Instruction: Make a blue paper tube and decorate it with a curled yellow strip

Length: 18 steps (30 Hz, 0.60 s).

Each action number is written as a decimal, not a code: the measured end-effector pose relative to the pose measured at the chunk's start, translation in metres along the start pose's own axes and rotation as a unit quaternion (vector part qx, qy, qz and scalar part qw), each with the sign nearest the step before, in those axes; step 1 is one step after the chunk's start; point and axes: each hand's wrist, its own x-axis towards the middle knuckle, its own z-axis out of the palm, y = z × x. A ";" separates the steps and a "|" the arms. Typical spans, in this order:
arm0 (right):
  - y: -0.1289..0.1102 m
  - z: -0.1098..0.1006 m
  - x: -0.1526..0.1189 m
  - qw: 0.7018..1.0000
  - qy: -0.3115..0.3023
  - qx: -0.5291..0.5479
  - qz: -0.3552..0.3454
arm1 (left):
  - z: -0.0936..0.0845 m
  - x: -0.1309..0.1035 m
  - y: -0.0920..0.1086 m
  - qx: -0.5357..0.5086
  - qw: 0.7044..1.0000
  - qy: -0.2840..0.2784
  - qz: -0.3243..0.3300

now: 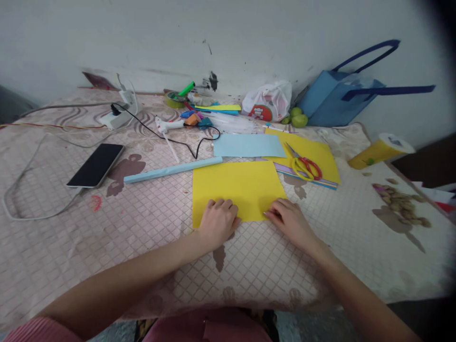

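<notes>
A yellow sheet of paper (238, 185) lies on the patterned tablecloth in front of me. My left hand (219, 222) is closed at its near edge, fingers curled over the paper and thumb at the rim. At the near right corner, my right hand (290, 219) pinches the same edge between thumb and fingers. Just beyond the sheet's far edge is a light blue paper strip (249, 145). A rolled light blue paper stick (171, 170) runs off to the left, its right end touching the yellow sheet.
Scissors (305, 166) rest on a stack of coloured paper (324, 154) at right. A glue gun (169, 125) with its cord, a phone (96, 165) on a cable and a power strip (116, 118) are left. A blue bag (327, 97) and a yellow roll (377, 151) stand right.
</notes>
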 end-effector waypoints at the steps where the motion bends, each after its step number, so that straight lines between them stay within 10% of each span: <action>1: 0.004 -0.001 -0.001 1.000 0.004 -0.002 0.003 | 0.000 0.000 0.000 0.000 1.000 -0.002 0.001; 18: 0.024 -0.014 -0.006 1.000 -0.004 0.029 -0.006 | 0.000 0.000 0.000 0.003 1.000 0.002 -0.001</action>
